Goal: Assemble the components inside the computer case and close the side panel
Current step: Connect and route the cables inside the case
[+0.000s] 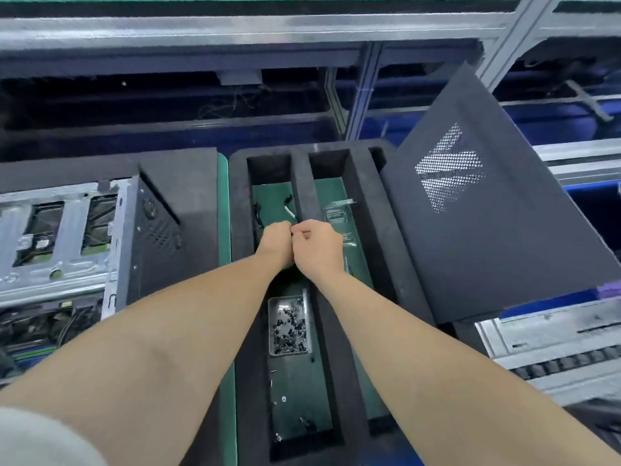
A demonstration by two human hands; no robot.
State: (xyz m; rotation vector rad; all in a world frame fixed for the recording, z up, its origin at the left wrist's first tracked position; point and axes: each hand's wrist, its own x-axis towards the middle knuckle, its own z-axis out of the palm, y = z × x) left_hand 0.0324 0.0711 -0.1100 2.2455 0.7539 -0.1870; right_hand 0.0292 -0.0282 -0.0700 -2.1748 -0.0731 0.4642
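Observation:
The open computer case [84,237] lies on its side at the left, its metal drive cage and cables showing. The black side panel [487,230], with a mesh vent, leans tilted at the right. My left hand [274,242] and my right hand [319,245] are together over the black foam tray [339,297], fingers curled, knuckles touching. They seem to pinch something small between them; what it is stays hidden. A clear box of small black screws [289,326] sits in the tray's left slot just below my wrists.
Clear plastic packaging [337,213] lies in the tray's right slot. Loose screws [279,398] and small black parts [258,211] are scattered on the green slot floor. Aluminium frame rails [235,28] and blue bins [554,119] run behind. A keyboard [571,361] sits at the lower right.

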